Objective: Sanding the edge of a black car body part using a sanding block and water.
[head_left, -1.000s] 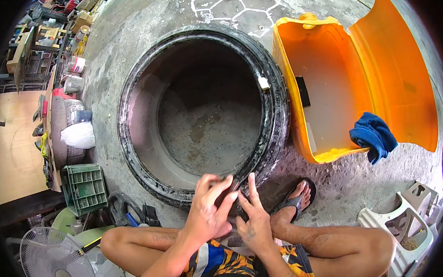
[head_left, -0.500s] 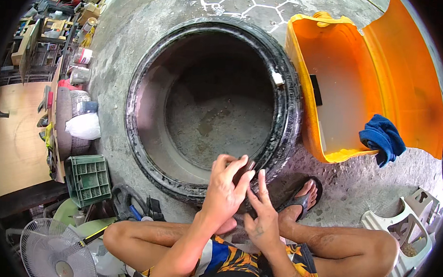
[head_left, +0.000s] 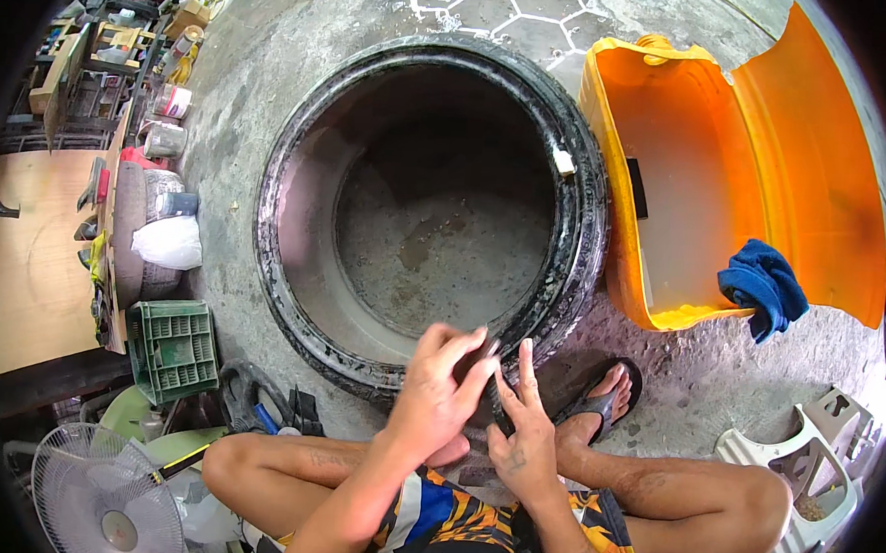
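Black wheel rim (head_left: 576,253) at centre, cut-open orange container (head_left: 663,93) right, cloudy liquid (head_left: 682,214) inside, blue cloth (head_left: 763,283) over near edge, right hand (head_left: 532,443), hold unclear, black block (head_left: 637,189) in container, small dark piece (head_left: 476,357) pinched by left hand (head_left: 437,388) at near rim, slightly nearer than half a second ago

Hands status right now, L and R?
Left hand: closed on a small dark piece.
Right hand: fingers partly extended near the black wheel rim; whether it grips anything can't be told.
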The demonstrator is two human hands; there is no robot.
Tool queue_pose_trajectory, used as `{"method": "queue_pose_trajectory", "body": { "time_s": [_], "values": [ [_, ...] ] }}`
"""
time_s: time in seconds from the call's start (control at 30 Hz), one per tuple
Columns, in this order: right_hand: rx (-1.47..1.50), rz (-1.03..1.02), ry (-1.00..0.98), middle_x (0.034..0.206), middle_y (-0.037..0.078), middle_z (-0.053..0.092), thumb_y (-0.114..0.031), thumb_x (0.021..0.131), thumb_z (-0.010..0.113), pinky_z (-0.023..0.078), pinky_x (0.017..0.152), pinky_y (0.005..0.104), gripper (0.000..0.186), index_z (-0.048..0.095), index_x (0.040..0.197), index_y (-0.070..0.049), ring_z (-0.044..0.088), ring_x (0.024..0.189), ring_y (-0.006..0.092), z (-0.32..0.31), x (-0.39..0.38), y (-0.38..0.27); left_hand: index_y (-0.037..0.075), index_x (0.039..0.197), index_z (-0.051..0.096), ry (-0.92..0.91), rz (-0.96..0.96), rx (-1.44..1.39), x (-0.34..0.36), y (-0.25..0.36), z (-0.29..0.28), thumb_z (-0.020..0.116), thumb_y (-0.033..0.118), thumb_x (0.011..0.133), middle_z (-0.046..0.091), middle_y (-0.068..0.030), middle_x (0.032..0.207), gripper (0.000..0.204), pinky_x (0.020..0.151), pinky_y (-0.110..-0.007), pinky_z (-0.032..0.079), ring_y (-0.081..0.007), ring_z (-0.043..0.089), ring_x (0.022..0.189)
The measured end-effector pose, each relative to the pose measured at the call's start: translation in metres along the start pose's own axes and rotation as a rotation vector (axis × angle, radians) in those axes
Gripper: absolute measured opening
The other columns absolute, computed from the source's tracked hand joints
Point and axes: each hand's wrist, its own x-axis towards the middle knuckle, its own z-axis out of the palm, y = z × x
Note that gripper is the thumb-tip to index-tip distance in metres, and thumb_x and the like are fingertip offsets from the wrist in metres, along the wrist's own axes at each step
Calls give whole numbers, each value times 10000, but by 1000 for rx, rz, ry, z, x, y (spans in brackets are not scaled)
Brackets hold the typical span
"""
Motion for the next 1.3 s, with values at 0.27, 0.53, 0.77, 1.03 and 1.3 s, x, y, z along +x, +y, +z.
{"method": "queue_pose_trajectory", "body": {
  "time_s": [0.27, 0.53, 0.77, 1.03, 1.3],
  "values": [
    [-3, -16, 9, 1820, 233, 253, 67, 772, 613, 586, 1040, 408, 757, 639, 1525, -9, 602, 1446, 440, 2, 0, -2, -37, 1249, 760, 24, 48, 87, -2, 3, 5, 784, 68, 971, 699, -222, 1168, 298, 898, -407, 586, -362, 737, 1010],
    [44, 37, -24, 1823, 228, 249, 42, 800, 608, 542, 1123, 403, 822, 578, 1612, -84, 503, 1540, 435, 0, 1, 0, -8, 1333, 734, 47, 31, 27, -10, -7, -24, 785, 59, 960, 741, -185, 1266, 382, 1007, -406, 563, -340, 720, 1130],
    [-24, -13, -5, 1823, 232, 246, 43, 800, 629, 601, 979, 398, 804, 596, 1595, -72, 689, 1341, 416, -1, 0, -1, 8, 1322, 750, -54, 145, 142, -32, 1, -15, 764, 19, 952, 714, -199, 1347, 370, 1034, -442, 540, -401, 670, 1182],
    [-84, -44, -13, 1822, 230, 252, 52, 811, 621, 611, 942, 415, 831, 563, 1626, -98, 717, 1280, 434, -1, -1, 0, -17, 1281, 750, -50, 145, 148, -29, -1, -15, 765, 31, 949, 728, -199, 1319, 335, 1024, -435, 542, -407, 682, 1141],
    [-90, -24, -12, 1827, 226, 241, 53, 803, 621, 615, 929, 413, 819, 584, 1608, -93, 735, 1253, 418, 1, -1, -2, -3, 1262, 755, -45, 222, 197, -16, 8, -14, 758, 84, 984, 731, -209, 1283, 291, 1022, -442, 534, -397, 678, 1142]
  ]
}}
